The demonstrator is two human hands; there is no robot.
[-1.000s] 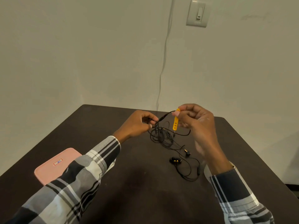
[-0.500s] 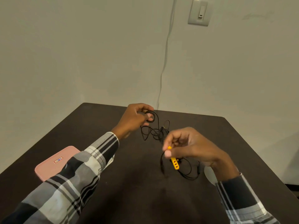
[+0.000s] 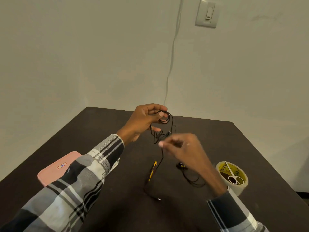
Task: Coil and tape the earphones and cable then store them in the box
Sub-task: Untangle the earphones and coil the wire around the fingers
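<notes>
The left hand [image 3: 143, 121] still pinches a small loop of the black cable [image 3: 164, 118] above the dark surface [image 3: 117, 206]. The right hand [image 3: 184, 148] has moved up and pinches the cable lower down. The yellow strap [image 3: 153, 170] now hangs free, and a tape roll [image 3: 234, 178] has come into view.

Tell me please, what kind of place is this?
Probably a plain room indoors, at a corner: a dark table stands against bare walls, with a wall switch and a thin cord running down the wall. Nothing shows whether it is a home or an office.

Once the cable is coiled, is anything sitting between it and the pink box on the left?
Only the left forearm's sleeve, which overlaps the pink box in this view. The dark table between the cable and the box looks bare.
</notes>
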